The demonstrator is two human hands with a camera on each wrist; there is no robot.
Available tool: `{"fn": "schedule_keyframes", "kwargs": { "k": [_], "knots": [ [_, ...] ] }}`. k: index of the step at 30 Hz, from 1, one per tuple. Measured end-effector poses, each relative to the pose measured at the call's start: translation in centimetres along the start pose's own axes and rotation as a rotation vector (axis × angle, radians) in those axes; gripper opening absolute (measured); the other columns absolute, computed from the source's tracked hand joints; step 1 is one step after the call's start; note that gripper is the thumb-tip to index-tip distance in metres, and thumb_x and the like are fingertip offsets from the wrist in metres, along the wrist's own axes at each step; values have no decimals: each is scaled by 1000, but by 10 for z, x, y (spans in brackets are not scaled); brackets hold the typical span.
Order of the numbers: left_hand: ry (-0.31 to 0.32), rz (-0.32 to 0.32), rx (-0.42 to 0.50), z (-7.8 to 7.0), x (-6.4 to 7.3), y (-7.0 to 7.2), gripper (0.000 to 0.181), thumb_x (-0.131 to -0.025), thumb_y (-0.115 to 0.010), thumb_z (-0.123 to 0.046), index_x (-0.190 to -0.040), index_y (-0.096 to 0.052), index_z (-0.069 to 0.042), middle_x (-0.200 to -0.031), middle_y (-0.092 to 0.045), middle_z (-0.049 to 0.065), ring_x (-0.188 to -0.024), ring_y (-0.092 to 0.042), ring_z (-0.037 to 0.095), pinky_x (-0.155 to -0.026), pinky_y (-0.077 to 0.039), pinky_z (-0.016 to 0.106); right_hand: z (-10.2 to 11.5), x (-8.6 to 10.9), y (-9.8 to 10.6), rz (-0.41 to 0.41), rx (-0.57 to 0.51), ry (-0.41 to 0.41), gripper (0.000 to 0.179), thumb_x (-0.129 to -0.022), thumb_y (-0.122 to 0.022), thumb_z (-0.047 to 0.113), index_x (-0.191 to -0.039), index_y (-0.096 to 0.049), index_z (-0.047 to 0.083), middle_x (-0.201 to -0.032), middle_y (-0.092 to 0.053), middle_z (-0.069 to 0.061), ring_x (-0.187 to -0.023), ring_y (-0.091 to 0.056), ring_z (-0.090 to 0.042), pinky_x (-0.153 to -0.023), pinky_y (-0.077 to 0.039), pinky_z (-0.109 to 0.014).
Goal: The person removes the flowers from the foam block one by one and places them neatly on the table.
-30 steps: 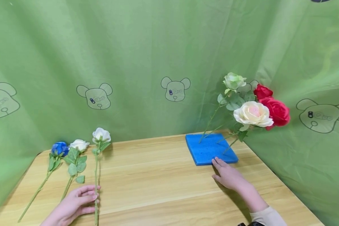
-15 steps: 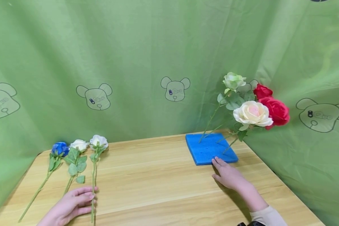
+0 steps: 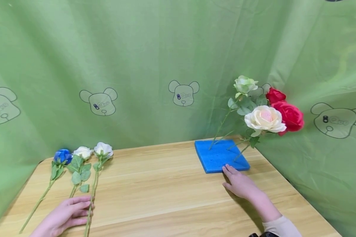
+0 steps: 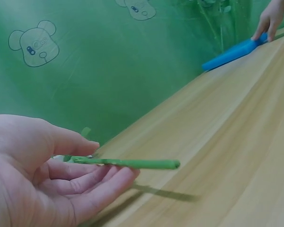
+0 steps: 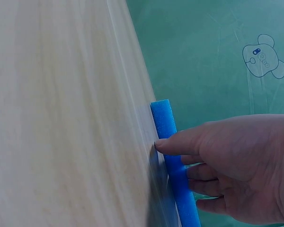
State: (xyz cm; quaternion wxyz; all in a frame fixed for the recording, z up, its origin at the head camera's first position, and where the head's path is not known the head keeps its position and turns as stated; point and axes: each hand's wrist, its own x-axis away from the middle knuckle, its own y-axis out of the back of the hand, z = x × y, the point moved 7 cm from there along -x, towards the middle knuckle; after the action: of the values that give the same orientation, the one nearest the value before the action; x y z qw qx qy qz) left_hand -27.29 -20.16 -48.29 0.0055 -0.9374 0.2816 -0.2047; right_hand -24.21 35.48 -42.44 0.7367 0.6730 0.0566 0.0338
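Note:
My left hand [image 3: 66,214] holds the lower stem of a white rose [image 3: 103,149] between thumb and fingers. The rose slants over the left of the table, its bloom at the back. In the left wrist view the green stem [image 4: 146,164] lies across the fingers under the thumb, its cut end free and its shadow on the wood. My right hand [image 3: 240,183] rests straight fingertips on the near edge of a blue foam block [image 3: 213,158]. Its thumb reaches down the block's side in the right wrist view. A cream rose [image 3: 265,119] and other roses stand in the foam.
Left of the held rose lie another white rose [image 3: 83,152] and a blue rose [image 3: 63,156] on the wooden table [image 3: 154,194]. Red roses [image 3: 289,117] and a pale green rose [image 3: 245,85] rise at the right. A green curtain [image 3: 142,65] surrounds the table.
My left hand has moved left and the white rose's bloom has come down toward the table, its stem now slanting more. The right hand and the foam have stayed put.

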Motion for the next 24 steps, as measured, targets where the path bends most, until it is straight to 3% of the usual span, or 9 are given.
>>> {"fn": "schedule_keyframes", "kwargs": {
  "k": [7,14,19,24],
  "knots": [
    [19,-63,-75,-3,6,11,54,-102,-49,-25,-143,-37,8,-111,-66,-2,-97,-66,17,-87,-59,41,-2,-2,-2,6,9,-4,62,-92,-65,26,-140,-45,-7,-148,-40,-30,-134,-43,-46,-106,-43,-57],
    [61,-253,-159,-12,10,15,62,-99,-55,-25,-144,-31,11,-105,-69,-1,-91,-68,16,-83,-61,41,-2,-2,-1,6,9,-8,62,-92,-65,26,-140,-45,-7,-148,-40,-30,-133,-43,-46,-106,-43,-57],
    [45,-380,-281,-25,16,11,61,-100,-51,-22,-145,-27,12,-114,-66,18,-93,-67,19,-82,-61,42,-2,-1,-1,1,9,-1,61,-92,-65,26,-140,-45,-7,-148,-41,-30,-134,-43,-46,-106,-43,-57],
    [-14,-378,-400,-43,18,-3,59,-102,-48,-25,-145,-29,11,-130,-55,30,-100,-66,24,-82,-61,42,-2,1,0,2,6,-4,61,-92,-65,25,-140,-46,-7,-147,-41,-30,-133,-44,-46,-106,-43,-57]
  ]
}}
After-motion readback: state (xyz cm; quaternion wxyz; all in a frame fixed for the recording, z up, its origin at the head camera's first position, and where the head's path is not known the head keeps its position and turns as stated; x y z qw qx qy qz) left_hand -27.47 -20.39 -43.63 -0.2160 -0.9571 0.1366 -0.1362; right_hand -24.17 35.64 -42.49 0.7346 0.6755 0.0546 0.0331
